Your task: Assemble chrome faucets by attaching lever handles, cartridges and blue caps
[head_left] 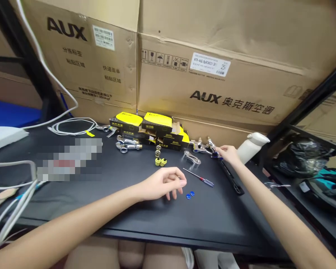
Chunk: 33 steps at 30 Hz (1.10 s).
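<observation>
My left hand (168,183) hovers over the mat, fingers loosely curled and apart, with nothing visible in them. Close by lie two small blue discs (190,195) and a screwdriver (202,179) with a red and clear handle. At the back right, the fingers of my right hand (226,154) pinch at a chrome faucet part (211,143); its lower end is partly hidden. Below that hand stretches a long black-handled tool (232,177), its head covered by my fingers. A flat metal wrench (192,157) and yellow fittings (160,161) lie in between.
Black and yellow boxes (156,122) are stacked at the back, with chrome elbow fittings (128,144) in front. A white bottle (252,146) stands beside my right wrist. White cables (72,127) cover the left side. Large cartons (168,89) wall off the rear.
</observation>
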Each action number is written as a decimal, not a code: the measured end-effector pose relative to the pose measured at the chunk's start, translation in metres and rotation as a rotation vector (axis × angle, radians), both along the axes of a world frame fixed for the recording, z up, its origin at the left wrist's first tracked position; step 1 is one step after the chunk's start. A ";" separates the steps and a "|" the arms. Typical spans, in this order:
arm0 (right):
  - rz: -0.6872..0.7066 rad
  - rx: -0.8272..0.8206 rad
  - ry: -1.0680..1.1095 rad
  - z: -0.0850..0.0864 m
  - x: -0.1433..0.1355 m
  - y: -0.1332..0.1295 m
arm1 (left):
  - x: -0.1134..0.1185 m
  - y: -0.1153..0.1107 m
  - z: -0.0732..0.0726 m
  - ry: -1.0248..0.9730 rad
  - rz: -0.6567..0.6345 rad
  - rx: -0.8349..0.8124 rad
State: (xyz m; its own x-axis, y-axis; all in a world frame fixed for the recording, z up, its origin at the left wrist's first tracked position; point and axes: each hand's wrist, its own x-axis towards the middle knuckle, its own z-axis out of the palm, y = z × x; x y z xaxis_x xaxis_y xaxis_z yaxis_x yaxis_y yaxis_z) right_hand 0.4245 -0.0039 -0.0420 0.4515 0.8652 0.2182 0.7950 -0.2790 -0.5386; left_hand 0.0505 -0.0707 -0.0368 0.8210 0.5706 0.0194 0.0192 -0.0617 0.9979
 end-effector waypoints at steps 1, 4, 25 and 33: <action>0.010 0.035 -0.003 0.000 -0.002 -0.003 | -0.001 0.001 0.002 -0.001 0.010 0.014; 0.032 0.178 -0.002 0.002 -0.013 -0.016 | -0.010 0.016 0.017 0.012 0.119 0.129; 0.724 0.379 -0.070 0.007 -0.149 -0.052 | -0.101 0.122 0.010 0.681 0.771 0.658; 1.067 0.118 -0.288 0.025 -0.203 0.026 | -0.096 0.114 0.031 0.270 0.721 0.403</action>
State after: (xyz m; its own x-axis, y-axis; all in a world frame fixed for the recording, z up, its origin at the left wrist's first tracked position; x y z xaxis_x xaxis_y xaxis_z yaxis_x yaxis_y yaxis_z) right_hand 0.2212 0.0217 -0.0167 -0.5935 0.7460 0.3020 0.6961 0.6641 -0.2728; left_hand -0.0453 0.0434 -0.0055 0.2677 0.9448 0.1889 0.4226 -0.2913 0.8583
